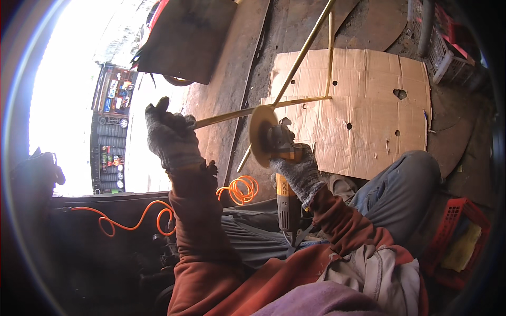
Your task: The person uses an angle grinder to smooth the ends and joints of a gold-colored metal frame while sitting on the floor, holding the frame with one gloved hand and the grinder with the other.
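The brass-coloured frame (226, 117) already looks joined at its corners, reaching over cardboard (369, 121) on the stained floor (226, 79). Grinding seems under way, but the disc (258, 134) hides its contact; I can't tell how much remains. The left hand (171, 134) grips the frame's end; the right hand (300, 171) wraps the grinder (283, 197). An orange hose (240, 189) coils nearby, a red crate (453, 231) off right.
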{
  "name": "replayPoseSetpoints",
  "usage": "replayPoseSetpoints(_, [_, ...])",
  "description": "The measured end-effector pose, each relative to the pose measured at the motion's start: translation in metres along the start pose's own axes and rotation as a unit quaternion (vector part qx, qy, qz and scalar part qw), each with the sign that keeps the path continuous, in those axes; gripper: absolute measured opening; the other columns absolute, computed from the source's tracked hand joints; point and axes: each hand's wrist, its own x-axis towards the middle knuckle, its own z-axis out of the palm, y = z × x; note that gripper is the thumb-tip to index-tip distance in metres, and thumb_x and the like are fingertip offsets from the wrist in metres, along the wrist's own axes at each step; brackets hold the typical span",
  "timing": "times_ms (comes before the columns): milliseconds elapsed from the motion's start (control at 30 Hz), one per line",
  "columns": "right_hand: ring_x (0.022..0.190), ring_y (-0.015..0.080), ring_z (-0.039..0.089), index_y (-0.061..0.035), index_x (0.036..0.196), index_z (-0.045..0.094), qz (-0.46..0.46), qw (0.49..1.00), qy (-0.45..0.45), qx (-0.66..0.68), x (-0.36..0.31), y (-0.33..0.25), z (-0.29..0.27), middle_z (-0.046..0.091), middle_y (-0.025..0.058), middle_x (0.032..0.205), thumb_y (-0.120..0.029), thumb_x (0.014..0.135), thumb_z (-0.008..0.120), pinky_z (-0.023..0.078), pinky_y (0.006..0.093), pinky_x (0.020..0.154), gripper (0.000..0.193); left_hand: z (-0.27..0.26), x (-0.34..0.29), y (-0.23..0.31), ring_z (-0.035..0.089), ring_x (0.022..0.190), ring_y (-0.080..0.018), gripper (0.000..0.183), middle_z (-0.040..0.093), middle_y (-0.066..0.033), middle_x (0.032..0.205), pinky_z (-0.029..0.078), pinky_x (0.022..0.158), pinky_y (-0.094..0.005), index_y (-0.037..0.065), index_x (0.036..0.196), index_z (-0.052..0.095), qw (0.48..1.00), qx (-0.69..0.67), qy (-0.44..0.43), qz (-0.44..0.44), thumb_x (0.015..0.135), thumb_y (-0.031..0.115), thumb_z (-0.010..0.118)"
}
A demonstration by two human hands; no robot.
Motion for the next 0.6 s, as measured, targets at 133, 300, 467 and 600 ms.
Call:
replayPoseSetpoints(133, [0.068,0.0189,0.067,-0.0049,0.112,0.052,0.021,1.000,0.015,0.014,0.007,0.011,-0.006,0.067,0.0100,0.091,-0.005,0.075,0.079,0.058,0.0351,0.057,0.046,-0.001,0.005,0.002,0.038,0.048,-0.0113,0.041,0.036,0.0030,0.057,0.036,0.048,-0.0325,-0.005,0.118,0.054,1.000,0.000,-0.009,-0.014,0.101,0.033,0.050])
replayPoseSetpoints(300, [0.066,0.0195,0.067,-0.0050,0.111,0.054,0.071,0.997,0.018,0.021,0.009,0.011,-0.011,0.067,0.0106,0.091,-0.006,0.076,0.079,0.058,0.0355,0.056,0.044,0.017,0.002,0.003,0.039,0.047,-0.0110,0.039,0.038,0.0028,0.058,0.036,0.047,-0.0312,-0.004,0.114,0.057,1.000,0.012,0.014,-0.016,0.100,0.033,0.054])
replayPoseSetpoints(467, [0.066,0.0197,0.067,-0.0052,0.111,0.052,-0.048,0.999,0.008,0.018,0.003,0.004,0.001,0.067,0.0111,0.092,-0.004,0.076,0.078,0.058,0.0357,0.056,0.043,0.026,0.002,0.011,0.039,0.039,-0.0116,0.035,0.041,0.0030,0.053,0.035,0.038,-0.0290,0.001,0.101,0.063,0.999,-0.027,-0.014,-0.027,0.101,0.034,0.053])
replayPoseSetpoints(600, [0.066,0.0211,0.068,-0.0052,0.111,0.051,-0.057,0.998,-0.006,0.034,0.003,-0.007,0.000,0.066,0.0108,0.091,-0.003,0.077,0.077,0.058,0.0366,0.055,0.043,0.013,0.011,0.006,0.037,0.036,-0.0124,0.034,0.041,0.0026,0.053,0.033,0.036,-0.0290,0.002,0.098,0.063,0.990,-0.049,-0.126,-0.024,0.103,0.033,0.051])
